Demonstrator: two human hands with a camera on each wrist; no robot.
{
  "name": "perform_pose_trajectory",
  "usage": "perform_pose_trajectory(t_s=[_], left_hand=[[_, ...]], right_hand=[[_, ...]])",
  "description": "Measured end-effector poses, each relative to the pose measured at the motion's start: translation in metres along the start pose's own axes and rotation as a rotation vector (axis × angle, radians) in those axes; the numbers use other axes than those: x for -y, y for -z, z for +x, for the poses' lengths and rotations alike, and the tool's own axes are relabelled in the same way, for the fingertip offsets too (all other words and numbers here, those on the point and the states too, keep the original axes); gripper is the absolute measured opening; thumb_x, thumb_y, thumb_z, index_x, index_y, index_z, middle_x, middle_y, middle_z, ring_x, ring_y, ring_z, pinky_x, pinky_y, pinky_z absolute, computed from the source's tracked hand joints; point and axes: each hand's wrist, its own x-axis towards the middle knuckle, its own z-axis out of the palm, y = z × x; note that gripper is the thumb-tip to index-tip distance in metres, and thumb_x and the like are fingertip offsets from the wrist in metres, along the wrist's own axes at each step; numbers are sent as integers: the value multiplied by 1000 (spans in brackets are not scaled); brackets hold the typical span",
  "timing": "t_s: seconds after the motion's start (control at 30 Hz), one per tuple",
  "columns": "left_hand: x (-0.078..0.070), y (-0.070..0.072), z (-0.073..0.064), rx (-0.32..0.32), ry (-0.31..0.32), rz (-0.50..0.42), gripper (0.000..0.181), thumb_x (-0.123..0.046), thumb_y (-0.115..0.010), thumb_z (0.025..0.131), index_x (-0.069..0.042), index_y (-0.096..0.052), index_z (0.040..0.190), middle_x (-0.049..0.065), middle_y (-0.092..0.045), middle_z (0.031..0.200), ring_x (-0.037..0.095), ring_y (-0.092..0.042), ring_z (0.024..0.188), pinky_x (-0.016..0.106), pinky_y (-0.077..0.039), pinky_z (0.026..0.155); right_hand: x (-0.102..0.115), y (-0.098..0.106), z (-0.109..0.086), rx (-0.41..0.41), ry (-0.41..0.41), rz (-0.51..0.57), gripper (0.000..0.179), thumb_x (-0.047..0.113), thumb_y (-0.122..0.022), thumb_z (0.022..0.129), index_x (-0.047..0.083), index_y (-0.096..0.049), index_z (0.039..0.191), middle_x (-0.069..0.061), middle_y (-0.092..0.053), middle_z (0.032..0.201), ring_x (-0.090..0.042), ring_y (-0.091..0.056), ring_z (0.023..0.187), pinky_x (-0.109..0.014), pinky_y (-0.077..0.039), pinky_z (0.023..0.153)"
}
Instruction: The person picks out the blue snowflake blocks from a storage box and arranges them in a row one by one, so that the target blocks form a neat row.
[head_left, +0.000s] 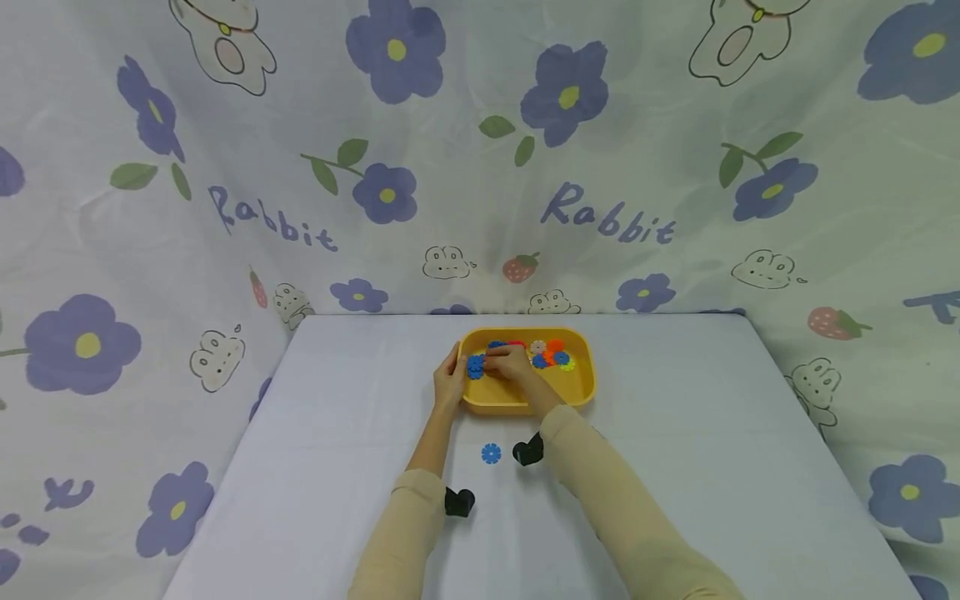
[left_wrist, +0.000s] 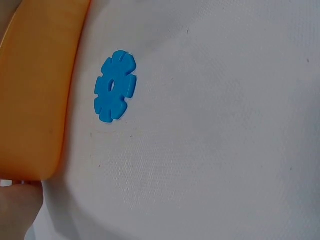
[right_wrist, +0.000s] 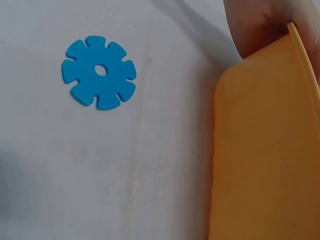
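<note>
A yellow tray (head_left: 498, 409) stands on the white table, holding several notched plastic discs in different colours. My left hand (head_left: 448, 385) grips the tray's left wall, and part of this hand (right_wrist: 265, 22) shows round the rim in the right wrist view. Over the tray's left half, my right hand (head_left: 512, 363) reaches in, its fingertips at some blue discs (head_left: 476, 367). Whether they pinch one is too small to tell. In front of the tray a single blue disc (head_left: 491, 453) lies flat; both wrist views show this notched disc (left_wrist: 115, 86) with a hole at its centre.
Orange, yellow and pale discs (head_left: 555, 353) lie together in the tray's right half. A black wrist camera (head_left: 528, 450) sits by the right forearm, another black camera (head_left: 459, 502) by the left. Behind the table hangs a patterned cloth (head_left: 480, 208).
</note>
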Motion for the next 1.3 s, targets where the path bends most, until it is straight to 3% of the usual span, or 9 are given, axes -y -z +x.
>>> perform_pose_trajectory(t_s=[0.07, 0.13, 0.3, 0.43, 0.53, 0.73, 0.83, 1.03, 1.3], left_hand=[[-1, 1, 0, 8, 8, -4, 46, -18, -45, 100, -7, -37, 144, 9, -35, 149, 25, -29, 139, 37, -28, 113], [-5, 2, -2, 22, 18, -21, 46, -18, -46, 100, -7, -37, 144, 10, -35, 149, 25, -28, 139, 37, -27, 113], [-25, 4, -13, 56, 21, -52, 46, -11, -45, 100, 0, -35, 143, 15, -32, 149, 30, -27, 139, 41, -25, 114], [-31, 4, -15, 64, 15, -33, 46, -9, -44, 100, 1, -34, 143, 16, -32, 149, 31, -26, 139, 41, -25, 114], [-19, 3, -9, 58, 2, -42, 47, -12, -45, 100, -1, -35, 143, 14, -33, 149, 30, -27, 138, 40, -27, 113], [-1, 0, 0, 33, -13, 4, 46, -19, -45, 100, -6, -37, 144, 10, -35, 149, 26, -31, 138, 37, -30, 112], [1, -2, 0, 22, -24, 0, 46, -19, -44, 101, -6, -37, 144, 10, -36, 149, 26, -32, 137, 37, -30, 112], [1, -2, 1, -3, -23, 5, 44, -18, -46, 100, -7, -40, 143, 8, -38, 147, 24, -32, 137, 36, -29, 113], [2, -2, 1, 4, -32, 14, 44, -16, -44, 100, -6, -40, 143, 10, -37, 148, 25, -31, 138, 36, -27, 114]], right_hand=[[16, -4, -16, 18, -66, -7, 41, -10, -62, 83, -13, -55, 123, -27, -62, 116, -33, -65, 100, -42, -53, 87], [28, -5, -29, 91, -79, 16, 44, -12, -58, 85, -15, -48, 128, -29, -56, 124, -36, -61, 108, -44, -49, 93], [33, -4, -36, 225, -81, 17, 48, -11, -55, 88, -15, -41, 134, -31, -49, 130, -39, -52, 118, -45, -43, 99], [22, -8, -29, 201, 10, -209, 44, 3, -65, 86, -8, -54, 127, -22, -61, 120, -29, -61, 109, -34, -51, 93], [18, -12, -27, 173, 38, -347, 43, 14, -70, 83, -3, -61, 123, -17, -64, 117, -25, -61, 107, -31, -51, 93], [15, -16, -26, 122, 34, -377, 39, 18, -73, 82, -1, -66, 115, -16, -65, 113, -25, -60, 103, -33, -52, 91], [15, -17, -26, 130, 24, -313, 34, 12, -68, 85, -5, -65, 114, -19, -66, 109, -25, -65, 97, -31, -55, 84], [19, -12, -28, 81, -66, -60, 28, -1, -55, 91, -13, -59, 117, -28, -67, 98, -30, -70, 82, -31, -58, 71], [19, 0, -29, 11, -48, 22, 29, -1, -57, 91, -12, -59, 118, -24, -68, 92, -27, -71, 77, -33, -58, 74]])
